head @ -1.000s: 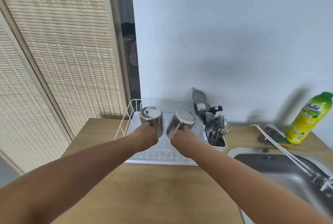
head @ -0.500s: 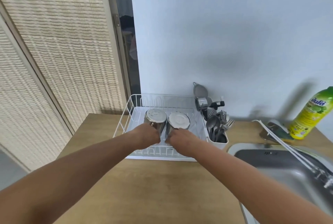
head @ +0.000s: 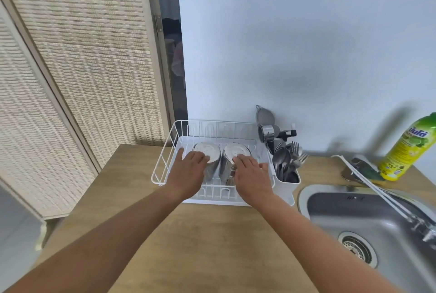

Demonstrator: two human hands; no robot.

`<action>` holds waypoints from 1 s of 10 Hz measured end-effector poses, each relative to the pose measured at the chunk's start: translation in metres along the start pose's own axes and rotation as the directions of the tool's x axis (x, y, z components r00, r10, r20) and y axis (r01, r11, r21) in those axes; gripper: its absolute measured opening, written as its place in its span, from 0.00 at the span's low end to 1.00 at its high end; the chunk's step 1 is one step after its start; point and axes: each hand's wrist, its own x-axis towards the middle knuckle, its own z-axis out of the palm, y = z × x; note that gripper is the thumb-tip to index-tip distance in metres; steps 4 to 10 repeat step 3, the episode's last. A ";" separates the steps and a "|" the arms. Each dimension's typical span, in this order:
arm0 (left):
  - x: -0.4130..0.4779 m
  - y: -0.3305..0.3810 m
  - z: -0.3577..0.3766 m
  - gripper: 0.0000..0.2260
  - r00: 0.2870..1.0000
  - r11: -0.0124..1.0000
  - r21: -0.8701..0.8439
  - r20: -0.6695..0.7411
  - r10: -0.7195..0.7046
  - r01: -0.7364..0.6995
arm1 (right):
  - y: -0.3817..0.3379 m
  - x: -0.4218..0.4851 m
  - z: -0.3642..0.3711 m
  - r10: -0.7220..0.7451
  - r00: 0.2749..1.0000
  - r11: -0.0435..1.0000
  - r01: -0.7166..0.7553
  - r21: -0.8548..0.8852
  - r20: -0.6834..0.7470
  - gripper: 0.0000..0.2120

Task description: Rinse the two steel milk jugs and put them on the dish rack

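Your 2 shiny steel milk jugs [head: 221,159] stand upside down, side by side, in the white wire dish rack [head: 165,165]. Your left hand [head: 187,170] and right hand [head: 251,174] rest spread flat, fingers loose, against their near sides, gripping nothing.

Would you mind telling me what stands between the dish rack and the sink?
In the head view, a white cutlery holder full of spoons and forks stands between the dish rack and the sink, against the rack's right side.
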 end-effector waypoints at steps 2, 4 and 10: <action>0.000 0.006 -0.021 0.24 0.995 0.990 -0.120 0.072 -0.069 0.077 | -0.004 -0.006 -0.010 0.006 1.000 0.996 -0.005 0.085 -0.015 0.22; -0.013 0.020 -0.026 0.22 0.992 0.956 -0.276 -0.045 -0.116 0.099 | -0.011 -0.028 -0.007 0.030 0.982 0.984 0.004 0.176 -0.189 0.20; -0.013 0.020 -0.026 0.22 0.992 0.956 -0.276 -0.045 -0.116 0.099 | -0.011 -0.028 -0.007 0.030 0.982 0.984 0.004 0.176 -0.189 0.20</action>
